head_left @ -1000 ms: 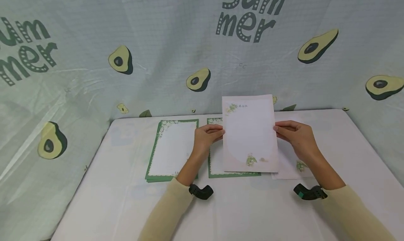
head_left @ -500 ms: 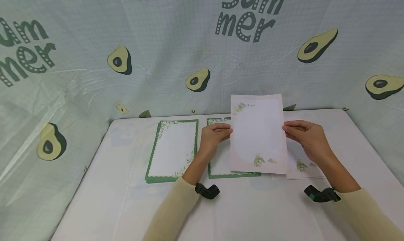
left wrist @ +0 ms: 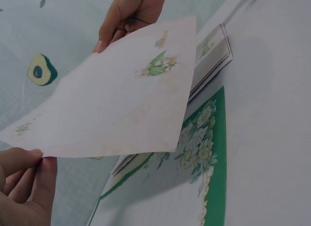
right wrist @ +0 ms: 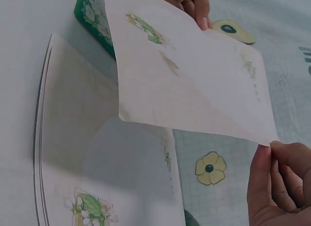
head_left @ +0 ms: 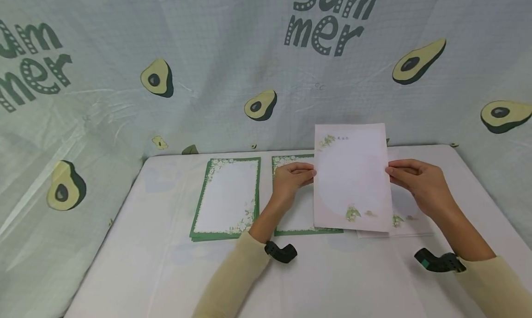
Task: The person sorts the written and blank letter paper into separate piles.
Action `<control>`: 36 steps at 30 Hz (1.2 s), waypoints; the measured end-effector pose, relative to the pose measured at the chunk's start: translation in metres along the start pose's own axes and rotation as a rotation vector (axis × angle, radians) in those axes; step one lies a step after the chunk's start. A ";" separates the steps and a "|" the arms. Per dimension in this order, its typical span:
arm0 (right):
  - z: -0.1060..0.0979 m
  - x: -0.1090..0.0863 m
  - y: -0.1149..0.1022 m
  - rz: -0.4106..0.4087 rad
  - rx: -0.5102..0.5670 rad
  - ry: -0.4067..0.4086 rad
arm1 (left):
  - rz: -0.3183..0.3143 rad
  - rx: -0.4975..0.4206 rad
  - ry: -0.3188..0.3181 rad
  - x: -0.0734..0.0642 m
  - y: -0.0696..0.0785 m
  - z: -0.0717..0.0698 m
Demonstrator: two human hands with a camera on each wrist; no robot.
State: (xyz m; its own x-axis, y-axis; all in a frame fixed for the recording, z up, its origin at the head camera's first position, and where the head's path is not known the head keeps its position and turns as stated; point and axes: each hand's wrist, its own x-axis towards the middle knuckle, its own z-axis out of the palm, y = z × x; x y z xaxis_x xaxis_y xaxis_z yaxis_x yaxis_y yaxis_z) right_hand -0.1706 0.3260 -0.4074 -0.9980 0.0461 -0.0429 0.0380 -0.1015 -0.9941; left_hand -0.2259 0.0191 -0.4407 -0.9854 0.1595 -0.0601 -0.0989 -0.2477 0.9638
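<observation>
A pale pink sheet of paper (head_left: pixel 351 179) with leafy flower prints is held up, tilted, above the table. My left hand (head_left: pixel 291 183) pinches its left edge between thumb and fingers. On the opposite edge my right hand (head_left: pixel 421 184) pinches it the same way. Below and behind it lies a green-bordered sheet (head_left: pixel 293 211), partly covered by the held paper and my left hand. A stack of similar pink sheets (right wrist: pixel 73 138) lies beneath on the right, partly hidden; its layered edge shows in the right wrist view.
Farther left lies a stack of green-bordered sheets (head_left: pixel 228 195), its lower right corner near my left forearm. All the paper rests on a white-covered table (head_left: pixel 332 281). A curtain (head_left: pixel 208 77) printed with avocados hangs behind the table's back edge.
Both hands have moved steadily to the right, carrying the pink sheet. It now covers less of the middle green-bordered sheet and more of the pink stack. The sheets on the table stay put.
</observation>
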 end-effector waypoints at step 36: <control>-0.039 -0.015 -0.012 0.003 -0.138 0.030 | 0.025 -0.019 -0.080 0.000 -0.009 0.035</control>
State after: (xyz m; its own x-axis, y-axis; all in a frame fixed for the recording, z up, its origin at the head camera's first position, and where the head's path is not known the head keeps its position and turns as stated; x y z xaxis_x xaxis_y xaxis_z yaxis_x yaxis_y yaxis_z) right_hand -0.1541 0.3657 -0.3992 -0.9960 0.0759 -0.0469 0.0498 0.0363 -0.9981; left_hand -0.2202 0.0545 -0.4401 -0.9733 0.2289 -0.0144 -0.0778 -0.2706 0.9595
